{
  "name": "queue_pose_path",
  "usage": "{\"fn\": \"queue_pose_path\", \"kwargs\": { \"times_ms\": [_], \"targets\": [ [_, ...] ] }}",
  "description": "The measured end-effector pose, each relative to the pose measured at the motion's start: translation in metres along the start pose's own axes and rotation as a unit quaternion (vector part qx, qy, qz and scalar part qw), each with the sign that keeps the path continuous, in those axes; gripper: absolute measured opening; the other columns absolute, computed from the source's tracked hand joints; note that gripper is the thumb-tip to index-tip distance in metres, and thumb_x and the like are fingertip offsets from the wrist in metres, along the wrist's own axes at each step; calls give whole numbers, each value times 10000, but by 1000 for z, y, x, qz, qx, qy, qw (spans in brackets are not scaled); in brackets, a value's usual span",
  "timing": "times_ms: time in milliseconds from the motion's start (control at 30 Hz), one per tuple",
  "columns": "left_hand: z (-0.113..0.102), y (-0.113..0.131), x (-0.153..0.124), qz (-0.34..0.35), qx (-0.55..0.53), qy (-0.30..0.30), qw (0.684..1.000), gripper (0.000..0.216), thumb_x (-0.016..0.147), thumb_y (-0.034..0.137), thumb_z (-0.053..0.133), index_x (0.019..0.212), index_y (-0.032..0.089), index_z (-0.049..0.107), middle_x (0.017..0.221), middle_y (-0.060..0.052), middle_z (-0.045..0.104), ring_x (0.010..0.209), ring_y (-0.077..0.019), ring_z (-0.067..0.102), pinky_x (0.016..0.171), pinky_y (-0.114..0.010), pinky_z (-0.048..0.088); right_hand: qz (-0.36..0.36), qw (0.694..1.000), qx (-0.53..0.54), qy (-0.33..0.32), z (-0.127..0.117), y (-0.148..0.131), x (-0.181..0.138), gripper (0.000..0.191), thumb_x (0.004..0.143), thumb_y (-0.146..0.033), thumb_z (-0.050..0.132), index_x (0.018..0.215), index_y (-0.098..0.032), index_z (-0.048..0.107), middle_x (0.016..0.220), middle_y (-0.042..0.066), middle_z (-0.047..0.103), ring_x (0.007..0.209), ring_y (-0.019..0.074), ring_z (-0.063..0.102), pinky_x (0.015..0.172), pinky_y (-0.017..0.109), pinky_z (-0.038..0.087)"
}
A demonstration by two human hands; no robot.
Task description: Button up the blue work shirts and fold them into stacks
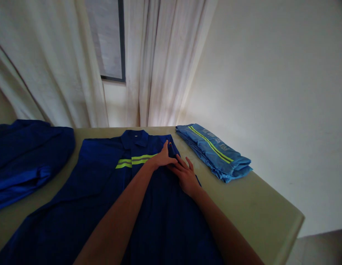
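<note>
A smooth off-white wall (270, 92) fills the upper right of the frame, and floor-length-looking cream curtains (171, 55) hang in soft vertical folds across the upper left and centre, parted around a dark-framed window (108, 40). Below them a pale, greenish-beige table (259, 206) with a rounded corner at lower right carries a dark blue collared work garment (171, 213), spread from the centre down to the bottom edge, its cloth smooth with shallow creases. At the left edge lies a rumpled dark blue cloth garment (32, 158); right of centre, a light blue garment (215, 154) is folded into a layered oblong, slightly glossy, with a yellow-green stripe and pale lettering. The bare left forearm (126, 209) and right forearm (220, 219) rise from the bottom, covering parts of the collared garment. It lies directly under both hands: the left hand (162, 157) touches it near the shoulder at right of centre, thumb and forefinger apart, though I cannot tell whether cloth is pinched; the right hand (187, 176) rests just beside, fingers spread on its edge. Left of them run a yellow-green and grey chest band (143, 159) and, higher, the pointed collar (135, 138) with a tiny label (136, 136)
</note>
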State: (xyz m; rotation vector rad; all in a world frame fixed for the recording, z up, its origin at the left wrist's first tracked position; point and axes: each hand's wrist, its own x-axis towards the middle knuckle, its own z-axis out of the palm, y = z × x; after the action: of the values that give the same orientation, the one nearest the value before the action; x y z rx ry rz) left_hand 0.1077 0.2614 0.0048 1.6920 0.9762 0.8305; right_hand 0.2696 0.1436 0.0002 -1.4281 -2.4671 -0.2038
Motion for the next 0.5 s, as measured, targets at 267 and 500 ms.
{"fn": "queue_pose_path", "kwargs": {
  "times_ms": [267, 500],
  "targets": [
    [-14, -18, 13, -36, 34, 236, 970, 437, 955, 198, 538, 1387, 134, 548, 1369, -182, 653, 1342, -297, 574, 1174, -448, 392, 29, 997, 50, 56, 3, 3, 0, 410, 896, -77, 536, 1245, -226, 692, 1347, 101, 657, 1289, 270, 566, 1165, 537, 352],
    [-19, -20, 6, -53, 39, 282, 957, 585, 987, 267, 541, 1539, 177, 368, 1458, -154, 604, 1370, -288, 560, 1182, -429, 398, -8, 992, 121, 43, 6, 0, 0, 327, 1054, -277, 484, 1317, -238, 674, 1383, 98, 635, 1273, 236, 596, 1097, 426, 499]
  ]
}}
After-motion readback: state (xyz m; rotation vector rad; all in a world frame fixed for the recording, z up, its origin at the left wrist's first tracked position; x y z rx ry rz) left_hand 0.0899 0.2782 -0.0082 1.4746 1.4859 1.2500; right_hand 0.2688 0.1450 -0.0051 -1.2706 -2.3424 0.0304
